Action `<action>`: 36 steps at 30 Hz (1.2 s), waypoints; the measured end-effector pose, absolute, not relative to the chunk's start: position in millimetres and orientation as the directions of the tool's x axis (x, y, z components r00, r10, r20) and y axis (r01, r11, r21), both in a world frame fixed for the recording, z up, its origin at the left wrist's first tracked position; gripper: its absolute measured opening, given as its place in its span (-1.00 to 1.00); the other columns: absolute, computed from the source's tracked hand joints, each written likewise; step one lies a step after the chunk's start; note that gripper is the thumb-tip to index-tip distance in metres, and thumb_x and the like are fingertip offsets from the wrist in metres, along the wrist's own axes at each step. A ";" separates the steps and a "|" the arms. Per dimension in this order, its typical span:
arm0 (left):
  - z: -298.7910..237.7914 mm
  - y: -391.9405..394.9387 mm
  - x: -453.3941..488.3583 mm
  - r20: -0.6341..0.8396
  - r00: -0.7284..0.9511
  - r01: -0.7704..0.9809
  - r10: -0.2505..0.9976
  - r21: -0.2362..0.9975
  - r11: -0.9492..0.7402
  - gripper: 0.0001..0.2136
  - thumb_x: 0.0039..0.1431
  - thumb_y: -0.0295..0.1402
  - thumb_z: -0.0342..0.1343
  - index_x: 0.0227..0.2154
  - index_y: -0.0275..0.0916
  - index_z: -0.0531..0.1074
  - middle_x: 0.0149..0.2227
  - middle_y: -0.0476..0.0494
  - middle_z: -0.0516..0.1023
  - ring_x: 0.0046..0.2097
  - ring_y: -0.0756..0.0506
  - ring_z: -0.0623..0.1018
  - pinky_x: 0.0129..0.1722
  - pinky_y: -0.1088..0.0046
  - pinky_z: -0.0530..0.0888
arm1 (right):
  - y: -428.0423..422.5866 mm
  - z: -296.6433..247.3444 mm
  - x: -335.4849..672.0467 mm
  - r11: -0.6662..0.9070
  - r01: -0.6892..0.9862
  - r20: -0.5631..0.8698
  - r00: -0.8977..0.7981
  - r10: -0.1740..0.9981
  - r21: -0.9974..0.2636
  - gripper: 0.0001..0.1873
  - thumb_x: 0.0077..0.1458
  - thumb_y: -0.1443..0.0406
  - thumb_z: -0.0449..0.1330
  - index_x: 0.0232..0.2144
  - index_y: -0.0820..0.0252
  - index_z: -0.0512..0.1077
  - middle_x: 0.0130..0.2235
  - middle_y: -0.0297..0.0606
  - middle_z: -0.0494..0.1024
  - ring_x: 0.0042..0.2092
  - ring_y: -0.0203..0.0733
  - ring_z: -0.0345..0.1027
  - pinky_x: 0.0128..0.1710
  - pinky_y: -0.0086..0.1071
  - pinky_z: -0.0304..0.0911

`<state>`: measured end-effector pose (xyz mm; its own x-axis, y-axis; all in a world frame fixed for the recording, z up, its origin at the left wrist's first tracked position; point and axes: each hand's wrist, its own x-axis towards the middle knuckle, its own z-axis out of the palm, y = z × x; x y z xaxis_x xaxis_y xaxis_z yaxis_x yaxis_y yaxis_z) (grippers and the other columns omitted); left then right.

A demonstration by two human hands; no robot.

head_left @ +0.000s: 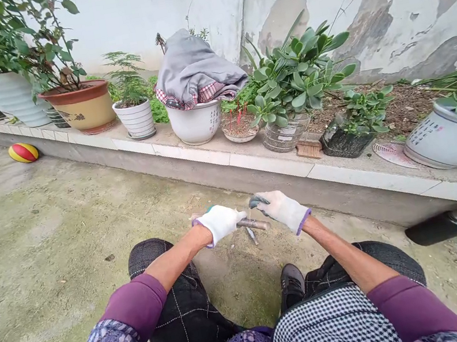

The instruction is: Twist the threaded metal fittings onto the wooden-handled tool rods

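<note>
My left hand [220, 223], in a white glove with a purple cuff, is closed around a wooden stick [259, 224] whose cut end points right. Wound on the stick near that end is a thin light string [250, 214], which runs up toward my right hand [283, 208]. That hand wears a glove with dark fingertips, and its fingers are pinched together on the string. Just below the stick, a small grey-white piece [252, 237] is partly visible; its kind is unclear. Part of the stick is hidden by the left glove.
A tiled ledge [208, 154] ahead carries several potted plants and a white pot [195, 124] covered by grey cloth. A red-yellow ball [24, 152] lies at the far left. To the right, a black cylinder with a silver end [450, 223] is beside the ledge.
</note>
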<state>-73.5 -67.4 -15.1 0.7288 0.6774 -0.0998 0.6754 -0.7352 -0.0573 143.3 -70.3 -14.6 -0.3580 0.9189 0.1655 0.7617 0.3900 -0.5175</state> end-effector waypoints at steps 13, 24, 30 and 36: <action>0.8 -33.0 -82.9 0.161 0.383 0.866 0.910 0.280 -0.414 -0.77 0.27 -0.28 0.04 -0.11 -0.23 0.49 -0.28 -0.19 0.61 -0.26 -0.15 0.59 -0.28 0.43 0.42 | -82.7 -21.2 103.9 0.395 0.762 0.084 -0.413 0.907 -0.514 -0.74 0.17 0.30 0.04 -0.29 0.16 0.55 -0.41 -0.33 0.54 -0.41 -0.28 0.31 -0.35 -0.44 0.16; -19.6 -50.0 -67.0 -0.083 0.681 0.730 0.727 -0.002 -0.684 -0.78 0.28 -0.34 0.02 -0.09 -0.13 0.51 -0.26 -0.20 0.63 -0.24 -0.19 0.61 -0.25 0.40 0.43 | -58.7 -3.1 158.3 0.241 0.854 0.105 -0.217 0.970 -0.461 -0.74 0.17 0.32 0.08 -0.24 0.21 0.57 -0.34 -0.25 0.59 -0.36 -0.24 0.32 -0.33 -0.43 0.15; -7.9 -27.2 -64.6 0.149 0.559 0.726 0.815 0.386 -0.569 -0.72 0.26 -0.19 0.05 -0.10 -0.21 0.50 -0.20 -0.09 0.62 -0.18 -0.09 0.58 -0.21 0.52 0.40 | -45.6 -23.9 145.5 0.223 0.821 0.071 -0.219 0.973 -0.525 -0.72 0.20 0.32 0.06 -0.18 0.22 0.56 -0.28 -0.24 0.60 -0.33 -0.23 0.34 -0.29 -0.42 0.17; -9.9 -20.2 -73.7 0.075 0.472 0.870 0.878 0.123 -0.478 -0.74 0.31 -0.28 -0.02 -0.06 -0.18 0.49 -0.25 -0.19 0.63 -0.24 -0.17 0.61 -0.26 0.41 0.41 | -75.5 -31.3 112.9 0.394 0.783 0.003 -0.448 0.894 -0.481 -0.71 0.24 0.29 0.03 -0.19 0.16 0.57 -0.27 -0.27 0.59 -0.30 -0.24 0.35 -0.25 -0.43 0.18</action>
